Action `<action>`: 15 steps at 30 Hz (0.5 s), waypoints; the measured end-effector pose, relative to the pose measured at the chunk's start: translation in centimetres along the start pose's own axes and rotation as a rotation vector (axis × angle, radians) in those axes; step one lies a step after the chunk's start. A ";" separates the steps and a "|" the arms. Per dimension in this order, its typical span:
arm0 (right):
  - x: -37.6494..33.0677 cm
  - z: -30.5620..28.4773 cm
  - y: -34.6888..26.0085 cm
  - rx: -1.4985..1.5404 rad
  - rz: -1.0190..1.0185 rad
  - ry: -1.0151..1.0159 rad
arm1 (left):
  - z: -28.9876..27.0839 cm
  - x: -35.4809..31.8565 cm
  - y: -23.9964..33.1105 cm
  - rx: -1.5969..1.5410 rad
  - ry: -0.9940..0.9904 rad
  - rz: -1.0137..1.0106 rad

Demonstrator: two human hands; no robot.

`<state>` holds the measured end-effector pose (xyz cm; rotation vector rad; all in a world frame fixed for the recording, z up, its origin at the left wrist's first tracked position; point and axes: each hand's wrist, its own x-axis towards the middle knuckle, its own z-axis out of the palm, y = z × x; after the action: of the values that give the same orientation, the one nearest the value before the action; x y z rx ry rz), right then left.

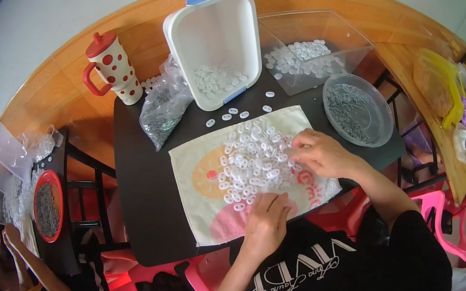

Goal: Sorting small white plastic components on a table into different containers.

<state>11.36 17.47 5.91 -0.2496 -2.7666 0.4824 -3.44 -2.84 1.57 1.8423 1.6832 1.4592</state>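
Note:
A pile of small white oval plastic pieces with holes (254,157) lies on a pale patterned towel (198,214) in front of me. My left hand (266,222) rests at the pile's near edge, its fingers bent and drawn together; whatever they grip is hidden. At the right side of the pile, my right hand (323,153) has its fingers curled toward the thumb in a pinch. Anything between those fingertips is too small to make out. Beyond the towel, several single oval pieces (244,115) are spread on the dark table (154,209).
A white bin (171,38) holding ovals leans behind the towel. Around it are a clear bag of metal parts (162,114), a dotted tumbler (121,71), and a clear box (344,32) of ovals. A round tub (383,128) of metal parts stands right. Another person's arm (43,272) shows left.

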 end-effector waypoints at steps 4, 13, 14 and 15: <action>0.3 0.1 0.2 0.075 0.097 0.145 | -0.1 0.2 0.1 -0.003 -0.020 0.001; 3.4 2.5 -0.1 -0.081 0.020 0.083 | 0.1 0.3 0.3 0.021 -0.006 -0.027; 3.4 2.5 0.4 -0.074 0.017 0.141 | 0.1 0.3 0.3 0.013 -0.007 -0.024; 3.3 2.4 0.9 -0.075 0.030 0.137 | 0.2 0.4 0.4 0.004 -0.007 -0.021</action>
<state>7.53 18.35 4.40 -0.3289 -2.6531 0.3558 -3.17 -2.57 1.93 1.8236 1.6983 1.4401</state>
